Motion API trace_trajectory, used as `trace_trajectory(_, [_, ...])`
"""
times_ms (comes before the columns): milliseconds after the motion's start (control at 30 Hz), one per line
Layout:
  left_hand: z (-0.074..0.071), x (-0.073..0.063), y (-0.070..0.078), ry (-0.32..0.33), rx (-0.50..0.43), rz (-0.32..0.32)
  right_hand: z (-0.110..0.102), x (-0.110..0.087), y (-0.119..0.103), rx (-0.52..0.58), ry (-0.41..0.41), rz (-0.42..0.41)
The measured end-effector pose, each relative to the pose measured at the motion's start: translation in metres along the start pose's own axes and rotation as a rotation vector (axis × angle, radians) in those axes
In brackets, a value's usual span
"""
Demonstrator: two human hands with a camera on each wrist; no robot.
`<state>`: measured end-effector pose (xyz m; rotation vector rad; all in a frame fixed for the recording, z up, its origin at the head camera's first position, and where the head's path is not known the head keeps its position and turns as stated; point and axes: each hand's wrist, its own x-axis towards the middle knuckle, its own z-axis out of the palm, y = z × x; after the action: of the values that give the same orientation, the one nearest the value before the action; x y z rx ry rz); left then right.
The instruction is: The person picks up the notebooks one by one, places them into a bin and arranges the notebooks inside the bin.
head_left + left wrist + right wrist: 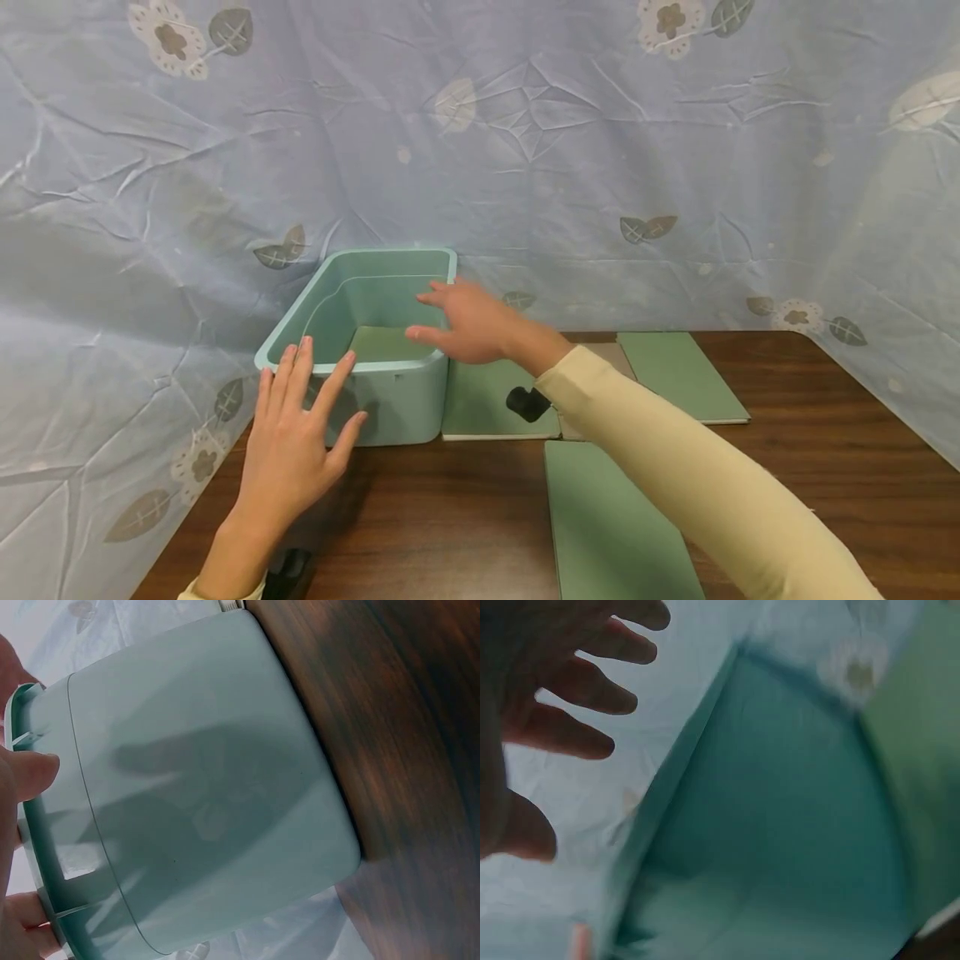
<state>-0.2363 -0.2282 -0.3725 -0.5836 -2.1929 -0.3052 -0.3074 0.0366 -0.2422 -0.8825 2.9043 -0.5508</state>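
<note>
A teal plastic bin [390, 408] stands at the table's back left, with a flat green book [386, 343] lying on its floor. My left hand [288, 442] is at the bin's near-left rim, fingers straight and spread; in the left wrist view its thumb [36, 774] overlaps the rim. Over the bin's right rim my right hand [476, 321] reaches in from the right, fingers extended and nothing between them. In the right wrist view those fingers [592, 690] are spread above the bin wall [780, 787].
Right of the bin lies a green book [487, 400], touching or close to its side. A beige book [611, 357] and another green book [678, 375] lie farther right. One more green book [607, 517] lies nearer on the wooden table [435, 517]. A patterned curtain [525, 167] hangs behind.
</note>
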Motion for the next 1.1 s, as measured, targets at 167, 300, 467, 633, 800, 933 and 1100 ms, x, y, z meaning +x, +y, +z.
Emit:
trace_trajectory(167, [0.0,-0.001,0.0,-0.011,-0.003,-0.004,0.004,-0.007,0.013,-0.181,-0.042,0.016])
trace_trajectory(300, [0.0,-0.002,0.0,-0.013,-0.004,-0.007,0.009,-0.01,0.019,-0.234,-0.029,0.005])
trace_trajectory(467, [0.001,-0.003,0.0,-0.001,-0.006,-0.006,0.01,-0.015,0.028,-0.203,-0.005,0.003])
trace_trajectory(633, [0.002,-0.001,0.002,-0.005,-0.015,-0.007,0.009,-0.023,0.042,-0.199,0.028,0.013])
trace_trajectory(800, [0.002,0.001,0.005,-0.011,-0.005,-0.021,0.008,-0.032,0.064,-0.17,0.031,0.026])
trace_trajectory(933, [0.003,0.001,0.006,-0.012,-0.001,-0.029,0.008,-0.042,0.083,-0.153,0.022,0.053])
trace_trajectory(1100, [0.004,0.003,0.007,-0.016,0.004,-0.036,0.004,-0.058,0.108,-0.155,0.021,0.081])
